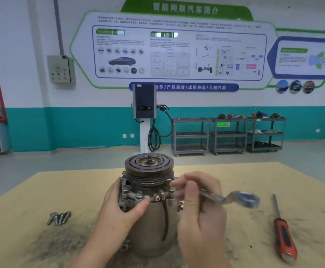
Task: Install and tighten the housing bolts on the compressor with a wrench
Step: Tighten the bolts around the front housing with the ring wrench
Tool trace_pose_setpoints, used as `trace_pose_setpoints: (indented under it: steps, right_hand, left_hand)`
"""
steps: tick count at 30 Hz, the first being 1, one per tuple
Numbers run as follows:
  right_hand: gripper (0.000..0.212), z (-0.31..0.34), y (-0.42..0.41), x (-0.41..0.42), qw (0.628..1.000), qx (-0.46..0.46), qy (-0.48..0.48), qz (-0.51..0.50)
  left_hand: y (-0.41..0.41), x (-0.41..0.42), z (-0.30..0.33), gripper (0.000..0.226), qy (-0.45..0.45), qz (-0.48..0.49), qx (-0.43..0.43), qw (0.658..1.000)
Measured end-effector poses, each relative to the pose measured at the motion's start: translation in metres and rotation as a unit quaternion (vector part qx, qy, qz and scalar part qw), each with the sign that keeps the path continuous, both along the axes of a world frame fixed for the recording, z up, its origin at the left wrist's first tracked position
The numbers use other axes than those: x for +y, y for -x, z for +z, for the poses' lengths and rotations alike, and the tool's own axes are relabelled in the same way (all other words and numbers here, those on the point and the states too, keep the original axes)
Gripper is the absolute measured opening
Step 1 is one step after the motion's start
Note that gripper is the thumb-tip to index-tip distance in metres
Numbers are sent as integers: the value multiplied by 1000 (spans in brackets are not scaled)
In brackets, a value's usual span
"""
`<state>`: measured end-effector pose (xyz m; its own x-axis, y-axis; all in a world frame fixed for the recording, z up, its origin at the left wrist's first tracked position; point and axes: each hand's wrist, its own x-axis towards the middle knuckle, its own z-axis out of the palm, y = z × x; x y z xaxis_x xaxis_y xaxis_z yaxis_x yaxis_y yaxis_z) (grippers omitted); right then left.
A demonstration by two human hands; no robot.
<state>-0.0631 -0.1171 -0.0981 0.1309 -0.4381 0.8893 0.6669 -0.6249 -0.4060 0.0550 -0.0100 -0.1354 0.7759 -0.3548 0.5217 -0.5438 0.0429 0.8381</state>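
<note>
The compressor is gripped by the left hand. The wrench is clasped by the right hand at the compressor's right edge. Bolts lie well apart.

Compressor upright at centre of bench. Left hand on its left flank; right hand at its right, holding wrench extending rightward. Loose bolts lie left; screwdriver far right. Carts behind.

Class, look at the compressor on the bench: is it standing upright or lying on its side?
Upright. The compressor stands on end on the table, pulley face up, the left hand steadying its side.
</note>
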Motion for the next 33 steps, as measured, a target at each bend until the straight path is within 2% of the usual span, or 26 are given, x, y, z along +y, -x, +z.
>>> trace_pose_setpoints:
  steps: [2,5,10,13,15,16,18,20,22,25,28,30,33]
  right_hand:
    - [12,4,1,-5,991,-32,-128,38]
    - [15,6,0,-20,964,-23,-247,92]
    - [21,12,1,-36,896,-8,-375,235]
    - [20,13,-1,-46,863,22,-413,289]
    - [19,12,-1,-49,854,33,-420,306]
    - [19,12,-2,-49,858,33,-414,301]
    - [19,12,-2,-45,891,24,-371,261]
    - [18,10,-3,-37,934,20,-303,186]
    - [16,7,-4,-26,962,7,-249,115]
    - [12,0,-4,-11,981,-32,-184,46]
    - [15,-9,-4,2,997,-21,-75,-12]
    - [21,-14,-5,10,999,1,-4,-39]
    - [27,-20,-9,22,988,35,122,-88]
  left_hand:
    - [0,-1,-2,58,-7,17,-21,1000]
    - [2,-1,0,56,-10,26,-6,1000]
    - [4,-1,3,62,-10,22,-1,1000]
    - [3,0,4,56,-16,21,-9,1000]
    - [3,0,5,57,-12,20,-11,1000]
    - [3,0,5,57,-13,21,-12,1000]
    - [4,1,5,54,-9,14,-4,1000]
    - [3,2,5,53,-8,5,-2,1000]
    - [3,1,5,55,-17,8,1,1000]
    - [0,1,5,59,-28,21,-2,999]
    - [1,1,5,61,-28,23,1,999]
    - [0,0,4,65,-25,15,5,1000]
    - [-4,1,5,84,-38,-1,6,999]
